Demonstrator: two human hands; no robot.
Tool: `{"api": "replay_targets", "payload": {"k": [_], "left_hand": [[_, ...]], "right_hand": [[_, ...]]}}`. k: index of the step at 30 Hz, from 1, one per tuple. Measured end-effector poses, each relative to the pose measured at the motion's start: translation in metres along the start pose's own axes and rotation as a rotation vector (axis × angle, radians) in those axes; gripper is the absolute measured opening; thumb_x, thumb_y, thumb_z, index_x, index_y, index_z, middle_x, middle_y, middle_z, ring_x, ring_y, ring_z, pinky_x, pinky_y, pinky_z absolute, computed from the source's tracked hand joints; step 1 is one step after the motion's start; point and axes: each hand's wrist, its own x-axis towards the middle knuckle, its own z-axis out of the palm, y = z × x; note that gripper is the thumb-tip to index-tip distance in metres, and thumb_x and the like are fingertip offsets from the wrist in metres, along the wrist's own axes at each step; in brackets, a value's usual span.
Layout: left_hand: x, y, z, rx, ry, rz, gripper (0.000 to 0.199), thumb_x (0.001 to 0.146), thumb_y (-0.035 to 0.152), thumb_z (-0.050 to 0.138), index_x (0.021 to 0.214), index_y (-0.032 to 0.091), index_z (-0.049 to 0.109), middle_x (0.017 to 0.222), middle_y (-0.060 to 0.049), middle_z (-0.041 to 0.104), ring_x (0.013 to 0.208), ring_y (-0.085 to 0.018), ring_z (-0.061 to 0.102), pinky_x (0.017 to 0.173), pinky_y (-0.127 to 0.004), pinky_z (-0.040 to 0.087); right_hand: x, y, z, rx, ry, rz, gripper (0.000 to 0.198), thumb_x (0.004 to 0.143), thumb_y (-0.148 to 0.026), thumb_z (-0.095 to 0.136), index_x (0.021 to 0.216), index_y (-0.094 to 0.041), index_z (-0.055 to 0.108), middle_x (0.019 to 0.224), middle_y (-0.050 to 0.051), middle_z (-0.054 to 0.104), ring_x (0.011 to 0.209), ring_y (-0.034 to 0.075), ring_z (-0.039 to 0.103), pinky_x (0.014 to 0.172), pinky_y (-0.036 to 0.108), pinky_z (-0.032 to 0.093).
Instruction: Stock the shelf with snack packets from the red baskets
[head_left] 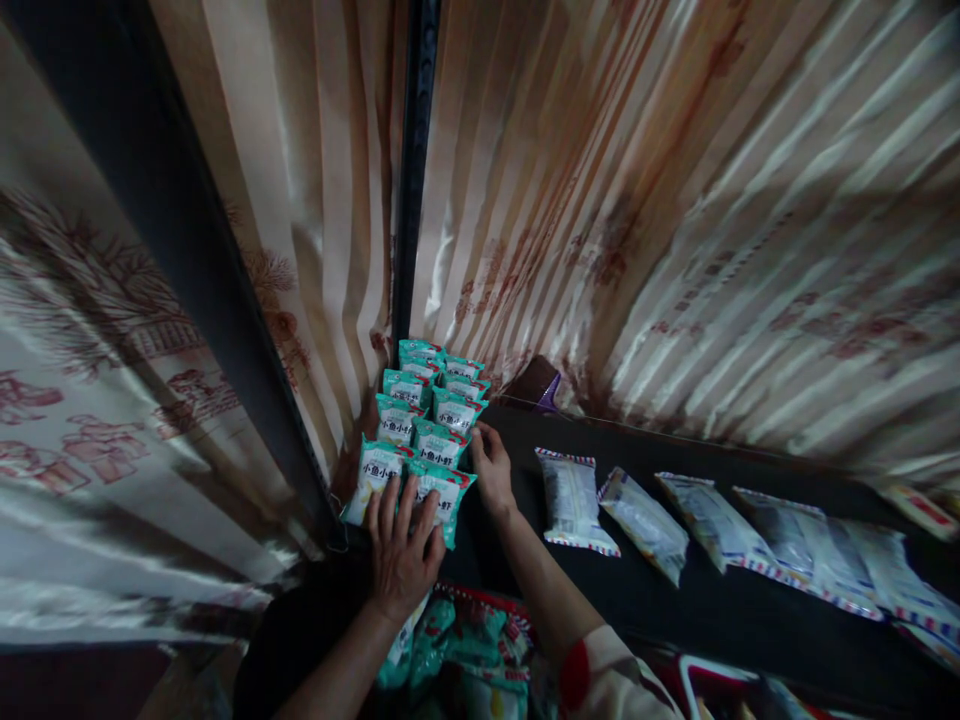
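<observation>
Several small green snack packets (424, 425) lie in two rows on a dark shelf (652, 600), running back into the corner. My left hand (403, 545) rests flat on the two nearest packets (442, 490), fingers spread over them. On the right side of the rows, my right hand (491, 465) touches the edge of a packet with its fingertips. Neither hand grips anything.
A row of several clear flat packets (645, 515) with striped edges lies along the shelf to the right. More green packets sit in a bag (465, 640) below my arms. Patterned curtains (675, 230) and a dark post (412, 170) stand behind.
</observation>
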Motion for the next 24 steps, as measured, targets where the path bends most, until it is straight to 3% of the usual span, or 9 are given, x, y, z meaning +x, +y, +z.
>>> {"api": "replay_targets", "payload": {"k": [3, 8, 12, 24], "left_hand": [[0.001, 0.001, -0.002, 0.003, -0.005, 0.004, 0.042, 0.082, 0.024, 0.057, 0.123, 0.024, 0.054, 0.135, -0.011, 0.049, 0.133, -0.03, 0.032, 0.108, -0.054, 0.023], [0.001, 0.002, -0.004, -0.002, 0.007, 0.008, 0.042, 0.082, 0.022, 0.056, 0.123, 0.024, 0.054, 0.138, -0.009, 0.046, 0.134, -0.029, 0.03, 0.109, -0.053, 0.022], [0.001, 0.001, -0.004, -0.007, 0.008, 0.008, 0.041, 0.082, 0.023, 0.056, 0.123, 0.024, 0.054, 0.138, -0.01, 0.046, 0.134, -0.03, 0.029, 0.109, -0.053, 0.022], [-0.001, 0.0, 0.0, 0.038, -0.034, -0.014, 0.046, 0.083, 0.025, 0.055, 0.128, 0.024, 0.05, 0.139, -0.009, 0.045, 0.136, -0.028, 0.027, 0.11, -0.051, 0.019]], "right_hand": [[-0.014, -0.006, -0.004, -0.006, 0.055, -0.041, 0.045, 0.08, -0.054, 0.048, 0.101, -0.017, 0.06, 0.097, 0.008, 0.065, 0.09, 0.022, 0.059, 0.083, 0.035, 0.046], [-0.025, -0.015, -0.001, 0.072, -0.143, -0.014, 0.036, 0.072, -0.052, 0.061, 0.083, -0.019, 0.062, 0.077, 0.002, 0.064, 0.07, 0.018, 0.057, 0.067, 0.029, 0.047], [-0.018, -0.022, 0.001, 0.058, -0.14, -0.021, 0.035, 0.07, -0.054, 0.063, 0.076, -0.019, 0.06, 0.07, 0.001, 0.062, 0.063, 0.016, 0.054, 0.061, 0.027, 0.046], [-0.017, -0.008, 0.001, -0.031, -0.043, -0.109, 0.041, 0.074, -0.055, 0.056, 0.091, -0.018, 0.063, 0.08, 0.003, 0.065, 0.075, 0.018, 0.057, 0.073, 0.03, 0.046]]}}
